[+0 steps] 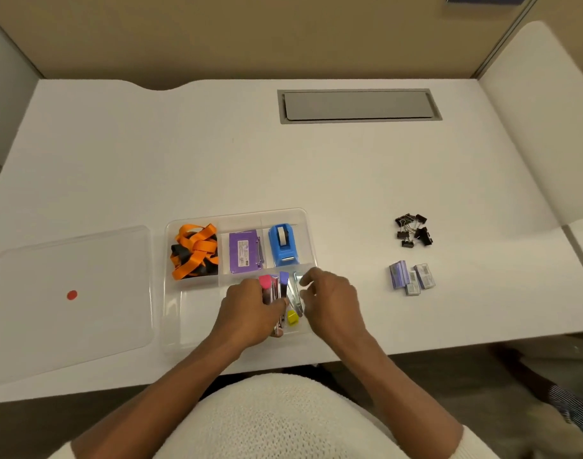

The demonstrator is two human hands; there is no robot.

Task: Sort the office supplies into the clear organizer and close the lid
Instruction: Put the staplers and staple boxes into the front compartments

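Observation:
The clear organizer [239,218] sits on the white desk near its front edge. Its back compartments hold orange and black lanyards [195,251], a purple box [245,251] and a blue tape dispenser [283,245]. In the long front compartment, my left hand [250,309] is closed around a pink stapler [267,286]. A purple stapler [284,281] stands beside it. My right hand [330,299] hovers next to a silvery stapler [297,293], fingers apart. A small yellow piece [292,318] lies between the hands. The clear lid [68,293], with a red dot, lies flat to the left.
Several black binder clips [413,230] lie in a heap on the desk to the right. Small staple boxes [412,278] sit just in front of them. A grey cable hatch [359,106] is set into the desk at the back. Partition walls [217,38] enclose the desk.

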